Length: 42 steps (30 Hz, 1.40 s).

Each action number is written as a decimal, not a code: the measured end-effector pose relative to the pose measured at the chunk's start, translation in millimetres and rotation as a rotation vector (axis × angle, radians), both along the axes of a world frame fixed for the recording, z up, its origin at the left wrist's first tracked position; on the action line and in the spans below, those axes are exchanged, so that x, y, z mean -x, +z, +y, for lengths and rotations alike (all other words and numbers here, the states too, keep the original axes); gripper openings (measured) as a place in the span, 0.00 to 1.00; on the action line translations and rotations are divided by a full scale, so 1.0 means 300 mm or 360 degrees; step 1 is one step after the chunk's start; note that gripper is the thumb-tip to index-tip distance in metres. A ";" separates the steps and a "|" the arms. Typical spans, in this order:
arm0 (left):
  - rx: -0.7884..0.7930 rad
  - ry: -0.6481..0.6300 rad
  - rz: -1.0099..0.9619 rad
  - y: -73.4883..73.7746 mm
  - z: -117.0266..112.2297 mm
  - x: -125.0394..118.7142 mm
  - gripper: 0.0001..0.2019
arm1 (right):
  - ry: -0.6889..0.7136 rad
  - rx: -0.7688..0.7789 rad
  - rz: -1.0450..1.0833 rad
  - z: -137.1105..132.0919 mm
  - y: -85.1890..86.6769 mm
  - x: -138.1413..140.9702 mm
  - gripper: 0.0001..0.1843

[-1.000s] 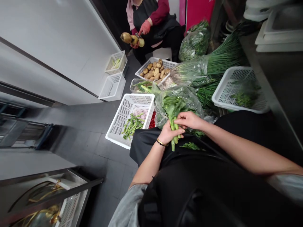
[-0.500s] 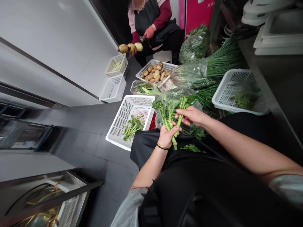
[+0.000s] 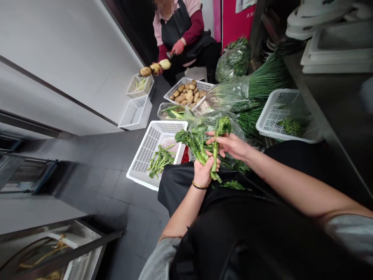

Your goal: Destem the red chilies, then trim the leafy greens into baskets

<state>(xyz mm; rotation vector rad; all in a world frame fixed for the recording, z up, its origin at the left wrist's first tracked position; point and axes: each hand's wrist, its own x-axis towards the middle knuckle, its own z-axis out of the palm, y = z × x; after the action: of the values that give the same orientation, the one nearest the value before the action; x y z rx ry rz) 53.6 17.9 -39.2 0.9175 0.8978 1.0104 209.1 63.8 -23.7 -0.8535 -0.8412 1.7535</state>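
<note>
We record, from the left, a white slotted basket (image 3: 145,149) on the floor holding a small heap of finished green stalks (image 3: 159,160); most of its bottom is bare, so we judge the sorting to be at an early stage.

Just right of it, over the dark apron, our left hand (image 3: 203,170) is closed around the lower stems of a bunch of leafy stalks (image 3: 201,146), tops pointing away from us. Our right hand (image 3: 230,144) is pinching a single flowering stalk (image 3: 217,146) between thumb and fingers, upright and touching the bunch. A few trimmed scraps (image 3: 233,184) lie on the apron.

Behind the hands, a clear plastic bag (image 3: 233,130) shows more greens inside, so we judge much of the stock unworked. Further right, a second white basket (image 3: 287,116) holds a few greens.

At the far end a co-worker in red gloves (image 3: 177,47) handles lotus root above a basket of potatoes (image 3: 188,93).
</note>
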 end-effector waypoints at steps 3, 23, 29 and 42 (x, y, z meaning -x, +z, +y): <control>-0.0087 0.0124 0.0175 -0.017 0.001 -0.007 0.22 | -0.0100 0.0064 -0.0162 -0.003 -0.017 0.047 0.12; 0.0007 0.0289 -0.0099 0.022 0.032 0.024 0.21 | -0.0052 -0.0557 -0.0980 -0.137 -0.053 0.049 0.19; -0.0061 0.0118 0.0103 0.007 -0.013 0.017 0.20 | -0.0151 -0.0436 -0.1228 -0.023 0.002 -0.014 0.22; 0.0354 -0.0144 -0.0521 0.034 0.019 0.043 0.20 | 0.0008 -0.0260 -0.0423 -0.066 -0.035 -0.025 0.25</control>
<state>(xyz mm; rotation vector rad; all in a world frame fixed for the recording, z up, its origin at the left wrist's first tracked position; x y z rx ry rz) 40.7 23.5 -29.2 0.5790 0.6702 0.9284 216.7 43.9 -34.3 -0.9873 -1.1453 1.5712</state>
